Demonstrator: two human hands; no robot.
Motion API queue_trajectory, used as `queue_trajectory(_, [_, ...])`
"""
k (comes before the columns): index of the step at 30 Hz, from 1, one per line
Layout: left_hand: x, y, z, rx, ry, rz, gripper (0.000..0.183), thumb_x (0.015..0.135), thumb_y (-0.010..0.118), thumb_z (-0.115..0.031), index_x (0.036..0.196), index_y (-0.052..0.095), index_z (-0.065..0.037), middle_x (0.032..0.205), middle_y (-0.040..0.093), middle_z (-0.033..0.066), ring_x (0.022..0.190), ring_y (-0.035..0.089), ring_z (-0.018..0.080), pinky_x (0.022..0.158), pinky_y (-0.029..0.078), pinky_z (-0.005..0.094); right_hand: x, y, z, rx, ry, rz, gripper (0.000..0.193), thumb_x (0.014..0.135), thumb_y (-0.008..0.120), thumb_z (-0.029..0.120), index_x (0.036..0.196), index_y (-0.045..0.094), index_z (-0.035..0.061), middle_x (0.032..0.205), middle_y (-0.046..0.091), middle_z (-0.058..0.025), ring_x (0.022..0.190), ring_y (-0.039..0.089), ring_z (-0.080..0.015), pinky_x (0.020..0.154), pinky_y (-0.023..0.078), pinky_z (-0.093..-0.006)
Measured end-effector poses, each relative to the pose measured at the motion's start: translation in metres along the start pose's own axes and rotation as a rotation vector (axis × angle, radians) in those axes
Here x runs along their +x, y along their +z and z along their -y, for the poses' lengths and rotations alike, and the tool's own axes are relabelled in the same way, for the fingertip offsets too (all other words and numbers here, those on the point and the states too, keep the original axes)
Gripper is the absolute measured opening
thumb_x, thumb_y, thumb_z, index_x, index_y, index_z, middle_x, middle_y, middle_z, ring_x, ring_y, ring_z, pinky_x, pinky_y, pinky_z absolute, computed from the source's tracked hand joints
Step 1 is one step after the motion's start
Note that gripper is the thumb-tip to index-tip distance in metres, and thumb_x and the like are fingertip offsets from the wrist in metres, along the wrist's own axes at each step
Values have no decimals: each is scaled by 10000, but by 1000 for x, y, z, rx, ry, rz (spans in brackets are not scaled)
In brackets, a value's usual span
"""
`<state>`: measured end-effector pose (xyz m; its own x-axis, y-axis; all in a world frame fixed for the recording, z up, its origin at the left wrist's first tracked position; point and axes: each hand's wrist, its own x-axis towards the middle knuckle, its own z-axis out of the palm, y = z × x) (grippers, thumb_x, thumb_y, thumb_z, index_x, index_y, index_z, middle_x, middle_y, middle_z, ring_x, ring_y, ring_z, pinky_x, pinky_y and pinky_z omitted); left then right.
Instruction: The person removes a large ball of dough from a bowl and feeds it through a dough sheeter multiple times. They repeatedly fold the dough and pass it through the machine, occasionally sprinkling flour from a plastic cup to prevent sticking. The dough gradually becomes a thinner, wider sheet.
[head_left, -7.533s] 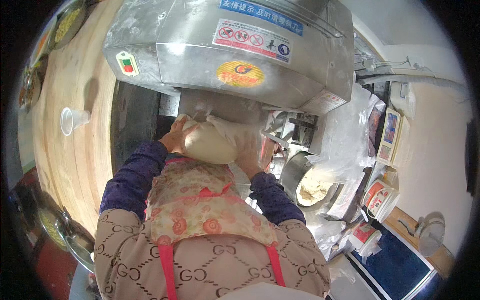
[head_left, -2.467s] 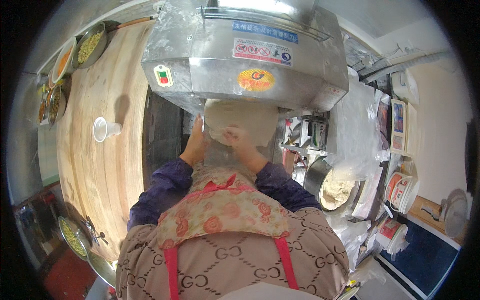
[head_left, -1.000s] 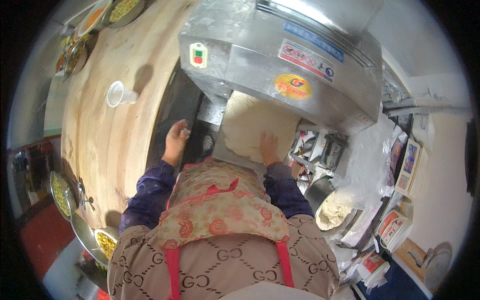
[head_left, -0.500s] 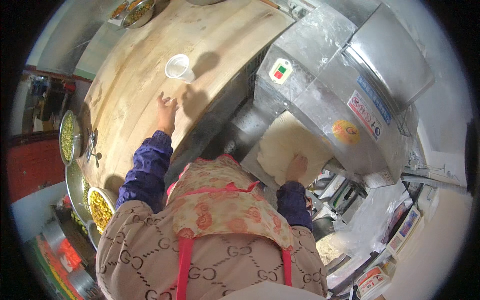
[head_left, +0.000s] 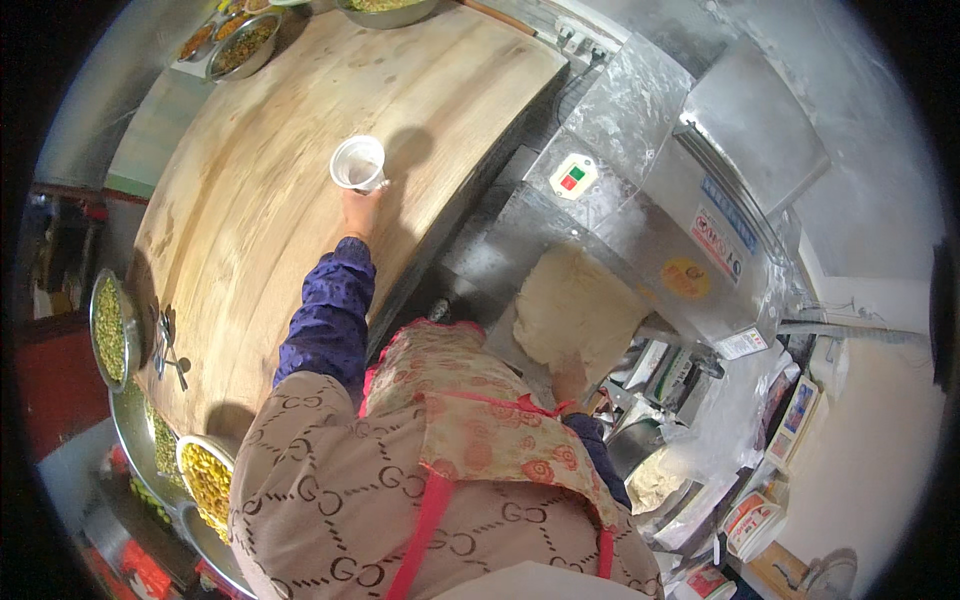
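Note:
A white plastic cup [head_left: 346, 172] stands on the wooden worktop, and the fingers of my left hand [head_left: 360, 210] are closed round its near side. Inside, the cup looks pale; what it holds, if anything, is hard to make out. Over at the right, a broad sheet of pale dough [head_left: 580, 305] lies on the metal bed of a steel machine [head_left: 640, 190]. My right hand [head_left: 568, 374] rests on the near edge of that dough, its fingers lying over the surface and partly blending into it.
Bowls of chopped green filling [head_left: 108, 330] and yellow filling [head_left: 207, 480] line the worktop's left edge, beside several spoons [head_left: 168, 350]. More bowls [head_left: 245, 48] stand at the far edge. The machine carries a red-green switch [head_left: 573, 177]. Right of me sits a basin of pale dough [head_left: 660, 480].
My left hand has moved forward from below the cup and closed on it. My right hand has drawn back toward the near edge of the dough. The whole view has shifted.

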<state>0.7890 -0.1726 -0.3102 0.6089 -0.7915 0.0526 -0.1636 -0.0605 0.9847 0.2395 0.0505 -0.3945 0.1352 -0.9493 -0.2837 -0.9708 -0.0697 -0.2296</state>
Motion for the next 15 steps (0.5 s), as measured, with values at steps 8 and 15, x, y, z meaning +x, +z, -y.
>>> queue_trajectory(8, [-65, 41, -75, 162, 174, 111, 465, 755, 792, -156, 1161, 608, -21, 1102, 672, 128, 1027, 637, 250, 913, 493, 369, 4, -35, 15, 137, -142, -157, 476, 847, 639, 169, 1301, 561, 49, 1308, 548, -229, 1219, 507, -399, 1045, 413, -457])
queue_trajectory(15, [-217, 150, -100, -130, 51, 763, 580, 729, 827, -151, 1237, 573, -35, 1173, 651, 76, 1103, 602, 196, 993, 458, 347, 45, -117, 85, 1033, -72, -70, 689, 831, 738, 160, 1422, 416, 9, 1448, 459, -199, 1284, 502, -316, 1023, 434, -407])
